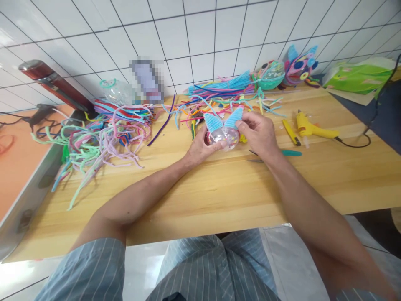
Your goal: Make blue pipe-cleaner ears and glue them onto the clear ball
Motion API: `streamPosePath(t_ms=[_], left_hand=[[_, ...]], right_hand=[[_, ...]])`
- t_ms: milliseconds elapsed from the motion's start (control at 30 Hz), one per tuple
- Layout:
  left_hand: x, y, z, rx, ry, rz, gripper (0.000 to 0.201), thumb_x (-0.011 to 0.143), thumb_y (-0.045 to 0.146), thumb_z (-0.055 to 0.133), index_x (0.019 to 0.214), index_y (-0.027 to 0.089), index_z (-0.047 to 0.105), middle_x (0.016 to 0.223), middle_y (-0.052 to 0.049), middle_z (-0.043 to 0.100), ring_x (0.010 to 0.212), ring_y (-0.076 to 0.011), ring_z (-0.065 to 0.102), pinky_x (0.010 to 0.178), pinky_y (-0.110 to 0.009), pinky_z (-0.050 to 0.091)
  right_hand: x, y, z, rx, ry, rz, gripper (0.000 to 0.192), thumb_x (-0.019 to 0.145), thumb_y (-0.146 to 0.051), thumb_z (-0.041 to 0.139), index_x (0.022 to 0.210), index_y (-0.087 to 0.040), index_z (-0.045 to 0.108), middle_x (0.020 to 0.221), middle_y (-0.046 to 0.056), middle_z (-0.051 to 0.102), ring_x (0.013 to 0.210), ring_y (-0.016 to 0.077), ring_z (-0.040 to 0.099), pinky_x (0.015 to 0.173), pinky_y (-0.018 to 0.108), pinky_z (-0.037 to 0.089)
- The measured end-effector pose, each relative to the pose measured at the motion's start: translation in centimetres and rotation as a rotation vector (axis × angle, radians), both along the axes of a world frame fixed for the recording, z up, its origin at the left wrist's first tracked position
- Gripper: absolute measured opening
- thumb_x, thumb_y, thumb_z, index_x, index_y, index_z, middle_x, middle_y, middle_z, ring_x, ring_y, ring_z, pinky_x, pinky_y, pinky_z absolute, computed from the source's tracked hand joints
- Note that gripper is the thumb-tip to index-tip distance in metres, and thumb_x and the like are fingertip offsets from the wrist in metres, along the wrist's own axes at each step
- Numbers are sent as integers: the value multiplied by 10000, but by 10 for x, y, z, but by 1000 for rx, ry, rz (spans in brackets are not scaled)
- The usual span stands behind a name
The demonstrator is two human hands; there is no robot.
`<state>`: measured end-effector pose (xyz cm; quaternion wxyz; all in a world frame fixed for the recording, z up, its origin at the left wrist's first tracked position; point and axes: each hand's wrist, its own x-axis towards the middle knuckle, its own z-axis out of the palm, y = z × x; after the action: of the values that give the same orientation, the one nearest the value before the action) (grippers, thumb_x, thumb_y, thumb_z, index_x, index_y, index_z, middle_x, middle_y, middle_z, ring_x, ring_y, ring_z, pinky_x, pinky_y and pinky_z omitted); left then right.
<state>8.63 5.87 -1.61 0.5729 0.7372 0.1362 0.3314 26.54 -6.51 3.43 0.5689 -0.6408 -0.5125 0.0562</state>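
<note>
Left hand (200, 147) and right hand (258, 133) both clamp the clear ball (224, 137) near the bench (219, 196) centre. Two blue cones (223, 121) stand attached; pipe cleaners (103, 136) lie unused toward the left edge.

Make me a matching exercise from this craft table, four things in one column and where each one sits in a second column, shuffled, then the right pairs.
Things
1. clear ball with blue cones
2. yellow glue gun
3. loose pile of pipe cleaners
4. green sheets

Places
A. far right end of the wooden table, by the wall
B. held between the left hand and the right hand
C. left part of the table
D. lying on the table to the right of the hands

Pairs: 1-B, 2-D, 3-C, 4-A
</note>
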Motion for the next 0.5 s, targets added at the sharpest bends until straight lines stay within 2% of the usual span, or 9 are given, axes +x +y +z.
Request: streamPosePath(t_ms=[200,367,500], left_hand=[[0,-3,2,-6,-5,22,849,720,724,926,1332,215,632,1391,-142,701,1387,-351,645,1211,-508,510],[0,-6,1,-39,-24,22,890,735,729,912,1381,219,574,1415,-159,685,1377,-361,655,1193,-534,526],[-4,-3,-2,-35,-48,57,943,782,813,820,1463,236,512,1516,-190,619,1431,-370,615,1206,-557,498]], right_hand=[[0,-1,0,-13,8,-9,155,847,-354,701,762,-242,635,737,-23,571,692,162,517,684,330,429],[-1,-1,4,-44,88,11,178,831,-394,692,763,-237,641,735,-25,575,711,166,540,672,316,426],[-1,-2,8,-38,160,-8,217,808,-414,694,724,-245,588,675,-48,489,645,147,468,641,308,392]])
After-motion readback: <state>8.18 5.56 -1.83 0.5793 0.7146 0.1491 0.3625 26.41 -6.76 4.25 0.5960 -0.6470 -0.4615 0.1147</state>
